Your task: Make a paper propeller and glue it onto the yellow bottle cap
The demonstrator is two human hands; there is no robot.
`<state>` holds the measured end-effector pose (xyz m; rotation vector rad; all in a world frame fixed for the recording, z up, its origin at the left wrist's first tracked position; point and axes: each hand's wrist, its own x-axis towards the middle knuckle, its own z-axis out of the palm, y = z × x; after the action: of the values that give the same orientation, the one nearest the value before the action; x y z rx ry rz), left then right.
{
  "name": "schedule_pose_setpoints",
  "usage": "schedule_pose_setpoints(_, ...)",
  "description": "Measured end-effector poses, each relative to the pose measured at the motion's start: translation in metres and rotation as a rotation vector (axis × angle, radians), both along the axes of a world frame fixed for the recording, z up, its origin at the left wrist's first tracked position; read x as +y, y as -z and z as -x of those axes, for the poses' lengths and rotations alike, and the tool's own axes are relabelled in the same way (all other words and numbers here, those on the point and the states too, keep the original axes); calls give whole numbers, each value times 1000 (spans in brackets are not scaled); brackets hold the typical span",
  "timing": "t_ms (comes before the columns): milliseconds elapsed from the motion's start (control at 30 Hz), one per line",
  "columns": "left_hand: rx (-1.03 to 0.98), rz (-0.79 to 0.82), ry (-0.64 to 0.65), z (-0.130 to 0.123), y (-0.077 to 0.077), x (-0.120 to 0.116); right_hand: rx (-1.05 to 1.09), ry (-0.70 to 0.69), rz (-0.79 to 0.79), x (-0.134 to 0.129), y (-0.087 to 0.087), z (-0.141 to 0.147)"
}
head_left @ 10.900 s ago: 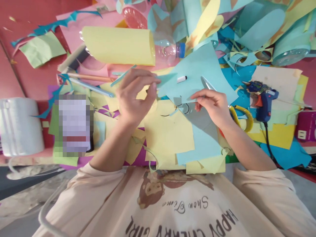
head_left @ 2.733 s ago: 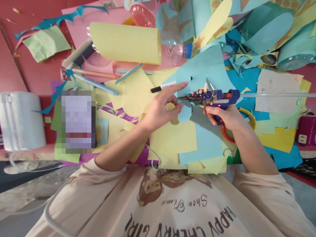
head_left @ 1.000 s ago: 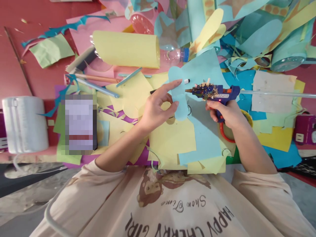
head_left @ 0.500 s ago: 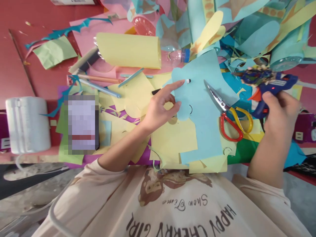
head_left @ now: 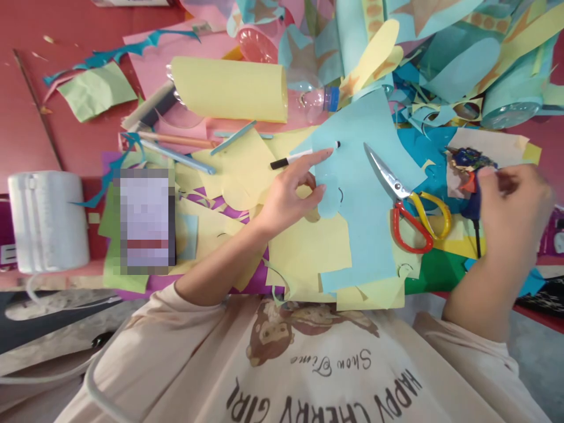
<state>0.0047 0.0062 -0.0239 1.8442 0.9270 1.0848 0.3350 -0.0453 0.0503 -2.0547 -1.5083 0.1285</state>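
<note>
- Centre: left hand; its fingers grip a rounded light-blue paper cutout.
- Right: right hand, fingers curled, overlaps a dark-blue plastic glue gun; grip unclear.

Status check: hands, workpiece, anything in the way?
Left hand on light-blue cutout. Right hand at glue gun, grip unclear. Scissors lying between hands.

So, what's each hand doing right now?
Left hand: holding a light-blue paper cutout.
Right hand: at the glue gun; whether open or gripping cannot be told.

Creased green paper lies beyond a white case.
</note>
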Motion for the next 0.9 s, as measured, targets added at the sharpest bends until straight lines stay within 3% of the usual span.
schedule_pose_setpoints(200, -18, 14, -18, 0, 2, 2, 292, -590, 327, 11, 0, 98)
schedule_pose_setpoints(300, -5, 10, -29, -1, 2, 2, 433, -700, 404, 22, 9, 127)
schedule_pose_setpoints(400, -3, -4, -46, 0, 5, 3, 600, -694, 538, 31, 22, 140)
schedule_pose_setpoints(600, 6, -18, -46, 1, 9, 4, 846, -625, 522, 35, 41, 141)
schedule_pose_setpoints(767, -36, -46, -161, 4, 8, 6, 896, -563, 457, 38, 41, 133)
schedule_pose_setpoints(900, -17, -25, -160, 6, 8, 9, 936, -456, 357, 38, 37, 130)
